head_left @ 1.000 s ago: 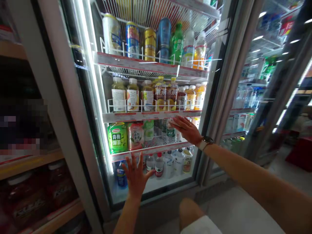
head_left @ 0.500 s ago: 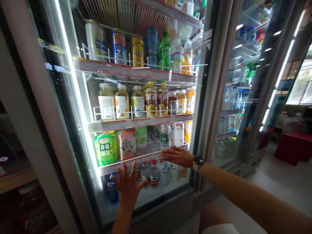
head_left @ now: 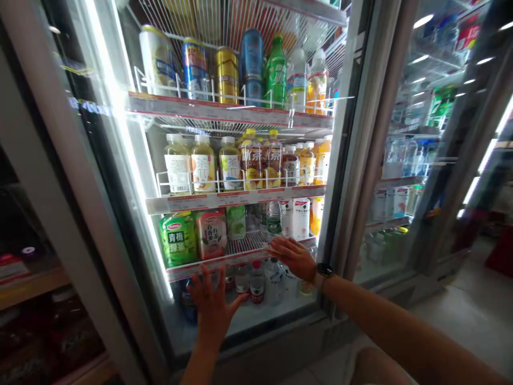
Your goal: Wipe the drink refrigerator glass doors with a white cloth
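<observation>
Holding nothing, the left hand (head_left: 212, 305) at lower centre has its fingers spread wide; the right hand (head_left: 295, 259), fingers together and outstretched, grips nothing just below the bottle (head_left: 274, 220) right of centre, contact unclear. The raised shelf front (head_left: 250, 198) mid-frame likely keeps the upright drinks (head_left: 202, 164) behind it from sliding out

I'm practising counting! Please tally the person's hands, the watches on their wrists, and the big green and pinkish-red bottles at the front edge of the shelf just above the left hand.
Hands (left hand, right hand): 2
Watch: 1
Big green bottle: 1
Big pinkish-red bottle: 1
Total: 5
</observation>
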The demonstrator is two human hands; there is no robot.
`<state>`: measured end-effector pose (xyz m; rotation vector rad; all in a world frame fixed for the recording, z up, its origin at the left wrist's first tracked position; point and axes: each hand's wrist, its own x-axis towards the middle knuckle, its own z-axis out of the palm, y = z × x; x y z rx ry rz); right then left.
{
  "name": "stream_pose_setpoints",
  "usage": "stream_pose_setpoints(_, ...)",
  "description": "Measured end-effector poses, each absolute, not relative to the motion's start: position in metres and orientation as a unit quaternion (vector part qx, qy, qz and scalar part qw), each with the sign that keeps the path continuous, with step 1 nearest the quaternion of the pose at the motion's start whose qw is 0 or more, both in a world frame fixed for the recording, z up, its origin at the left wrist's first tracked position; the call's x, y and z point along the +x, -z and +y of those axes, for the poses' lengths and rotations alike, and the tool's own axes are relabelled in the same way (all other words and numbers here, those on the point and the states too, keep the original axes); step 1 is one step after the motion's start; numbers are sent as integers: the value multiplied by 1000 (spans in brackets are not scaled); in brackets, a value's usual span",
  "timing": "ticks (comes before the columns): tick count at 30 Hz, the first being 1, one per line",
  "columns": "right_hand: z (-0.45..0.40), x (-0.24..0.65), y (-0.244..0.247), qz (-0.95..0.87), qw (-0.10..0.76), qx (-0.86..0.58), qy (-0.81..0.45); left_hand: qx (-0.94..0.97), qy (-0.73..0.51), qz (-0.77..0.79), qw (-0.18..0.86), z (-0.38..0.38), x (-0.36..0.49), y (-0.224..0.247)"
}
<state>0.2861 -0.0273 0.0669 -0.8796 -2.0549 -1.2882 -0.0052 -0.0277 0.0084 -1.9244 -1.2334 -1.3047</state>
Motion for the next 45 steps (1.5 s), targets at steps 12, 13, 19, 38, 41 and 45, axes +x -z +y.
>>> stream_pose_setpoints(12,-32,303,-6,-728,400,-359,425,-781,387,-329,362,-15,103,-79)
stream_pose_setpoints(13,-34,307,3,-717,411,-376,418,-771,385,-332,383,-11,107,-76)
stream_pose_setpoints(19,-37,317,27,-654,494,-438,369,-737,408,-329,426,-5,113,-68)
stream_pose_setpoints(38,-31,208,-16,-555,623,-467,293,-746,407,-327,414,-5,109,-65)
stream_pose_setpoints(41,-32,238,-20,-569,604,-469,303,-750,401,-325,414,-6,108,-65)
stream_pose_setpoints(45,-35,306,-18,-483,652,-505,294,-760,413,-324,384,-4,109,-64)
